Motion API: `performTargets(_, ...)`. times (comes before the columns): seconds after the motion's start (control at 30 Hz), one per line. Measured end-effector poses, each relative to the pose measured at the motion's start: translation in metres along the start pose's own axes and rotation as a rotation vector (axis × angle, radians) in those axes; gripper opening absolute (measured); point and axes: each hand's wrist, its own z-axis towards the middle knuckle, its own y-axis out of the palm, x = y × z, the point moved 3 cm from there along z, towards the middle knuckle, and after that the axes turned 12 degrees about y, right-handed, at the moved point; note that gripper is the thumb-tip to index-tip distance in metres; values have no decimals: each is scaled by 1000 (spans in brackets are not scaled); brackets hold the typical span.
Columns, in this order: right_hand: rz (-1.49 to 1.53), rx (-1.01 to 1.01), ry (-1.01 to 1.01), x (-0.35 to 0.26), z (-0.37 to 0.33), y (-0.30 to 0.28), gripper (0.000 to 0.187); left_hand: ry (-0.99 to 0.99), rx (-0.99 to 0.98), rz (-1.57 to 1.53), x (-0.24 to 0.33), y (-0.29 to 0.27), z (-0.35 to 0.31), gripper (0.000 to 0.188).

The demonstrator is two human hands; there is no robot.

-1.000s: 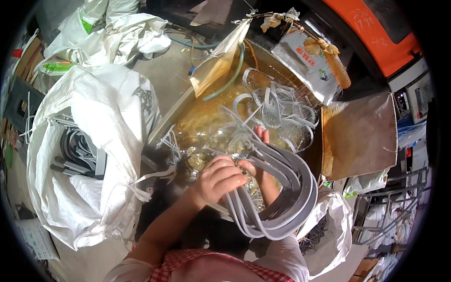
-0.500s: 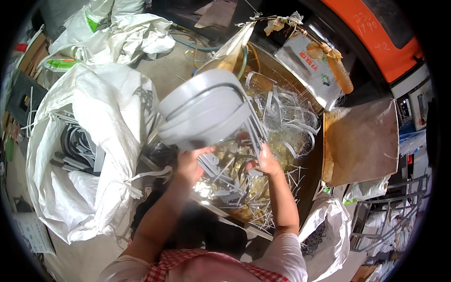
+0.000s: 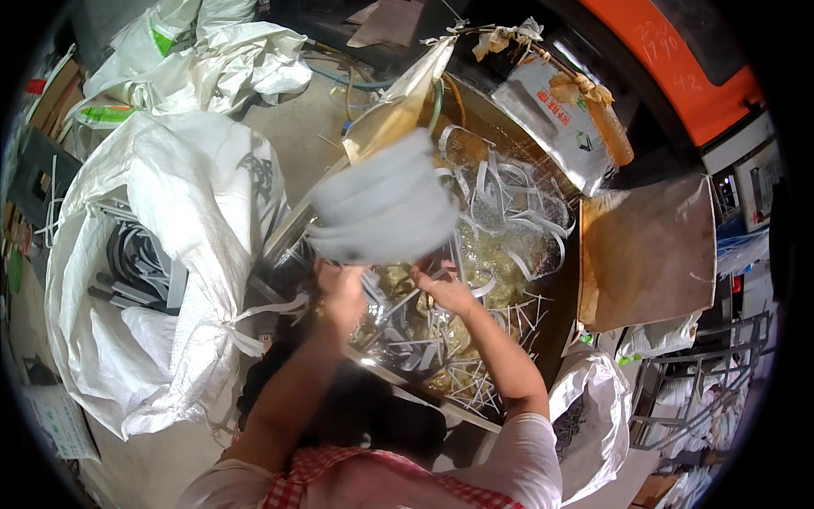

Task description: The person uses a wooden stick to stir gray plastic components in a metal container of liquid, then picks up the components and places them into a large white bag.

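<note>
Head view: the grey bundle sits up and away from both hands, the left hand nearer

In the head view, a blurred bundle of grey strips (image 3: 386, 199) is up above a tub (image 3: 471, 417) of yellowish water, on the far side of the wrists. Its bent end points away from the person, and its long axis slants mildly from lower left to upper right. The left hand (image 3: 342, 297) meets the bundle's lower left corner and looks clamped on it, though its fingers are partly hidden behind the strips. The right hand (image 3: 445, 290) is lower and further right, just below the bundle's right-hand edge; its fingers are bent close together, but blur and overlap leave me unable to tell whether it grips a strip. The two hands are apart, with the bundle forward of the gap between them and more over the left hand.

Beyond the bundle, to its right, pale loops (image 3: 509, 191) lie in the water; thin white sticks (image 3: 475, 386) are near the tub's close edge. To the left, well apart from the hands, stands a white sack (image 3: 212, 195) with dark grey pieces (image 3: 131, 259) inside its open mouth.
</note>
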Motion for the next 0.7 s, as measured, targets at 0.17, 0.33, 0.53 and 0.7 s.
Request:
performTargets(0.17, -19, 63, -350, 33, 10, -19, 36, 832, -752, 428, 87, 27, 11, 22)
performTargets(0.33, -219, 236, -357, 78, 41, -6, 28, 1069, -1079, 773, 81, 50, -25, 31)
performTargets(0.53, -364, 891, -517, 85, 40, 9, 19, -340, -73, 377, 1, -8, -8, 44)
performTargets(0.7, -480, 975, -345, 143, 35, -40, 29, -556, -52, -177, -21, -44, 5, 42)
